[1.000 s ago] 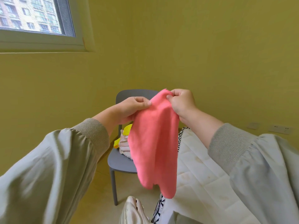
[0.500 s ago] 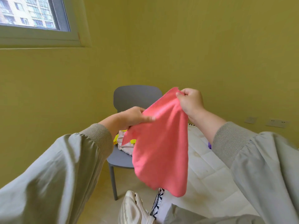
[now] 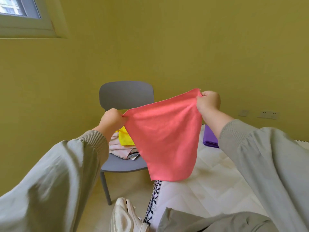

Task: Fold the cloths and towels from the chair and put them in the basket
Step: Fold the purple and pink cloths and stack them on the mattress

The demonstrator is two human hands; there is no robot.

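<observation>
A plain olive-yellow painted wall [image 3: 184, 47] fills most of the view. In its upper left corner sits a window with a pale white frame [image 3: 28, 30], and blurred building fronts show through the glass. Low on the wall at the right are a small blank cover plate [image 3: 244, 112] and, just beside it, a wider pale socket plate [image 3: 269, 115]. Below them lies a white quilted mattress [image 3: 209, 190] with faint stains. A black-and-white patterned fabric band [image 3: 154, 198] runs along its near left edge. A white perforated clog shoe [image 3: 125, 216] rests on the yellowish floor [image 3: 128, 186], close to that band.
</observation>
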